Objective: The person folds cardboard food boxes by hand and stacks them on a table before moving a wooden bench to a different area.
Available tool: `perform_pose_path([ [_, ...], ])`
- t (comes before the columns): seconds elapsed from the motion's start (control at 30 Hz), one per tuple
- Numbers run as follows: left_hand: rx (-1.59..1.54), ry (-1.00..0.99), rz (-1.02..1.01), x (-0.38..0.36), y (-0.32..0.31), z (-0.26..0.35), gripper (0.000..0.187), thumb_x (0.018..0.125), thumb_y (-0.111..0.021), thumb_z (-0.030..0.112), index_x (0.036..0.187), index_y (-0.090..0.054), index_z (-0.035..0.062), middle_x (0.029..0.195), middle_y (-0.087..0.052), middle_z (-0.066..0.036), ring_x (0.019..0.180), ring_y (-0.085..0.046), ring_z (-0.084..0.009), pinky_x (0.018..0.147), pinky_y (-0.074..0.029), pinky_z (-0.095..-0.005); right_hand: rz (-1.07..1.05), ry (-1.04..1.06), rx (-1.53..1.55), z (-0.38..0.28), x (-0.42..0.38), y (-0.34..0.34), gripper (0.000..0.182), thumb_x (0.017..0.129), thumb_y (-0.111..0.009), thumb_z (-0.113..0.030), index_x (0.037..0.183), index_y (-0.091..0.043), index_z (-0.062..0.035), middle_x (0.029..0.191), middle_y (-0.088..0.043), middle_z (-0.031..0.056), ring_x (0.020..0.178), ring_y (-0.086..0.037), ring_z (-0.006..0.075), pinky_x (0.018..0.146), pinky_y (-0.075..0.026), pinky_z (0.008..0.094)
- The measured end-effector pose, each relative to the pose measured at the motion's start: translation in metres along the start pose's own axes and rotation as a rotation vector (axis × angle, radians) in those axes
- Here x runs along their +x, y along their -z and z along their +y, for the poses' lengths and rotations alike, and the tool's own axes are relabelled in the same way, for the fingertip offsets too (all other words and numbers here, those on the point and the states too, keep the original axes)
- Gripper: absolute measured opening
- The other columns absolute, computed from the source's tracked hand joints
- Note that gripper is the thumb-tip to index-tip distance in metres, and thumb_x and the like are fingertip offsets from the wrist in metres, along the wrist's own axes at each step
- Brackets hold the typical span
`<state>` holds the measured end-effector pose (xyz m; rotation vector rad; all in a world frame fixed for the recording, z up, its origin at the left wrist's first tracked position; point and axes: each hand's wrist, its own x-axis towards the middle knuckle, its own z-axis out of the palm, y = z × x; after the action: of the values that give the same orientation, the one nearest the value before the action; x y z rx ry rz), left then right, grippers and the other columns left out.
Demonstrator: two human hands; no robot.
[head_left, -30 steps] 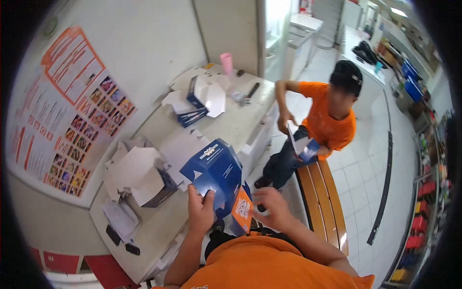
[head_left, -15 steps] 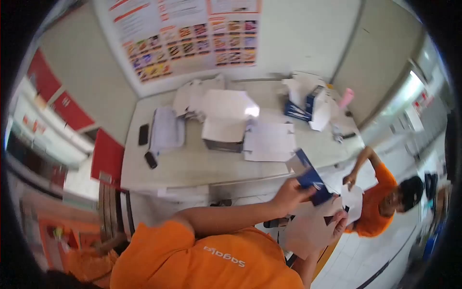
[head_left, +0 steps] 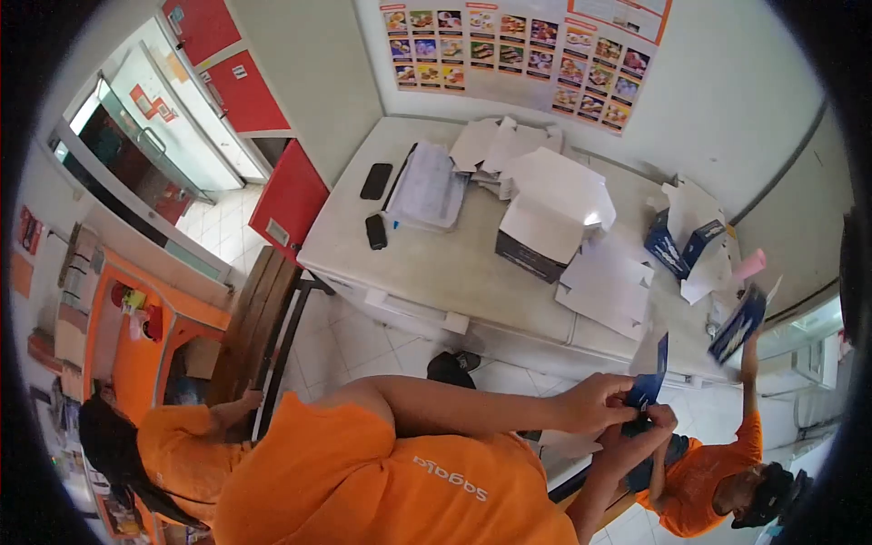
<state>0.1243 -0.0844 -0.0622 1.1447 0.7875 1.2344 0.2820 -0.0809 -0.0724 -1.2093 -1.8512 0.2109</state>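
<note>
A partly folded blue-and-white cardboard box [head_left: 646,389] is between my two hands, in front of my orange shirt. My left hand [head_left: 595,403] reaches in from the left, its fingers closed on the blue panel. Close beside it, my right hand [head_left: 650,431] is also closed on the box, lower and to the right. One white flap stands up above the fingers, and a pale panel shows under my left hand. My fingers hide the middle of the box.
On the white table [head_left: 436,272] are an open white box [head_left: 554,213], flat cardboard [head_left: 604,289], stacked cardboard [head_left: 509,145], a tray of papers [head_left: 429,186] and phones [head_left: 376,182]. At right a co-worker [head_left: 713,481] raises a blue box [head_left: 738,325]. Another person [head_left: 182,454] is at left beside a bench [head_left: 250,327].
My view has turned right-to-left, so the table appears farther right. My hands have come together on the box, its panels now more folded. The right co-worker has raised a blue box.
</note>
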Motion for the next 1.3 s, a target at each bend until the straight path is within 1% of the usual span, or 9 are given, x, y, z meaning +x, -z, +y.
perform_pose_path([
  [0.07, 0.339, 0.122, -0.077, -0.005, 0.029, 0.015, 0.03, 0.094, -0.068, 0.009, 0.123, -0.066, 0.0012, 0.107, -0.073, -0.018, 0.103, -0.067, -0.0202, 0.091, -0.053, -0.0359, -0.039, 0.103, 0.052, -0.014, 0.011, 0.006, 0.084, 0.084, -0.085, -0.02, 0.149, -0.035, -0.0015, 0.146, -0.041, 0.0179, 0.128, -0.049, 0.0353, 0.107, -0.041, 0.0478],
  [0.17, 0.7, 0.209, -0.429, -0.036, 0.052, 0.044, 0.029, 0.092, -0.07, 0.009, 0.12, -0.067, 0.006, 0.105, -0.073, -0.023, 0.097, -0.071, -0.0399, 0.082, -0.054, -0.0432, -0.227, 0.046, 0.408, 0.029, -0.016, 0.018, 0.071, 0.087, -0.077, -0.014, 0.143, -0.036, -0.0019, 0.15, -0.038, 0.0177, 0.127, -0.047, 0.0323, 0.11, -0.037, 0.042],
  [0.33, 0.498, 0.126, -0.051, -0.086, 0.05, 0.022, 0.019, 0.091, -0.073, 0.015, 0.106, -0.067, 0.003, 0.091, -0.075, -0.018, 0.08, -0.072, -0.0357, 0.074, -0.054, -0.0424, -0.937, -0.199, 0.545, -0.019, -0.022, 0.032, 0.035, 0.092, -0.072, -0.008, 0.123, -0.057, -0.0033, 0.123, -0.063, 0.0166, 0.118, -0.058, 0.0291, 0.104, -0.044, 0.0414],
  [0.57, 0.521, 0.12, -0.151, -0.11, 0.044, 0.016, 0.019, 0.089, -0.077, 0.018, 0.092, -0.069, 0.0011, 0.08, -0.074, -0.012, 0.069, -0.069, -0.0253, 0.066, -0.051, -0.035, -1.153, -0.25, 0.484, -0.018, -0.046, 0.043, 0.016, 0.097, -0.069, -0.016, 0.104, -0.061, -0.0034, 0.094, -0.068, 0.0137, 0.086, -0.063, 0.029, 0.078, -0.049, 0.0398],
  [0.67, 0.616, 0.241, -0.277, -0.102, 0.039, 0.036, 0.019, 0.089, -0.078, 0.02, 0.094, -0.072, 0.0025, 0.08, -0.075, -0.01, 0.065, -0.067, -0.023, 0.066, -0.051, -0.0335, -0.81, -0.795, 0.78, -0.026, -0.051, 0.048, 0.011, 0.102, -0.063, -0.013, 0.106, -0.058, -0.0041, 0.092, -0.059, 0.0078, 0.089, -0.057, 0.0209, 0.076, -0.046, 0.0348],
  [0.87, 0.664, 0.205, -0.254, -0.09, 0.042, 0.02, 0.022, 0.092, -0.076, 0.023, 0.107, -0.077, 0.0061, 0.095, -0.078, -0.011, 0.079, -0.074, -0.0218, 0.071, -0.055, -0.0315, -0.846, -0.449, 0.432, -0.013, -0.063, 0.039, 0.019, 0.104, -0.06, -0.02, 0.105, -0.06, -0.0014, 0.1, -0.065, 0.019, 0.091, -0.063, 0.0405, 0.08, -0.05, 0.0454],
  [0.93, 0.602, 0.256, -0.304, -0.076, 0.038, 0.026, 0.018, 0.091, -0.076, 0.022, 0.103, -0.078, 0.0085, 0.093, -0.078, -0.008, 0.08, -0.072, -0.0233, 0.073, -0.052, -0.0356, -0.255, -0.262, 0.185, 0.002, -0.073, 0.033, 0.034, 0.103, -0.062, -0.026, 0.128, -0.058, -0.0039, 0.129, -0.06, 0.0233, 0.122, -0.057, 0.0412, 0.101, -0.045, 0.0457],
  [1.07, 0.801, -0.198, -0.546, -0.047, 0.03, 0.046, 0.01, 0.087, -0.077, 0.021, 0.095, -0.077, 0.0154, 0.084, -0.071, 0.001, 0.084, -0.064, -0.0181, 0.08, -0.037, -0.0381, 0.314, -1.187, 0.647, 0.013, -0.05, 0.056, 0.08, 0.102, -0.066, -0.032, 0.163, -0.02, -0.0078, 0.163, -0.029, 0.026, 0.148, -0.036, 0.0338, 0.12, -0.03, 0.0443],
  [1.3, 0.724, -0.827, -0.893, -0.025, 0.057, 0.052, 0.014, 0.081, -0.078, 0.02, 0.094, -0.077, 0.0148, 0.082, -0.068, 0.007, 0.079, -0.06, -0.0119, 0.08, -0.032, -0.0376, 0.381, -1.072, 0.135, -0.031, -0.065, 0.086, 0.059, 0.095, -0.074, -0.026, 0.144, -0.054, 0.0001, 0.129, -0.067, 0.0163, 0.109, -0.065, 0.0217, 0.095, -0.05, 0.0329],
])
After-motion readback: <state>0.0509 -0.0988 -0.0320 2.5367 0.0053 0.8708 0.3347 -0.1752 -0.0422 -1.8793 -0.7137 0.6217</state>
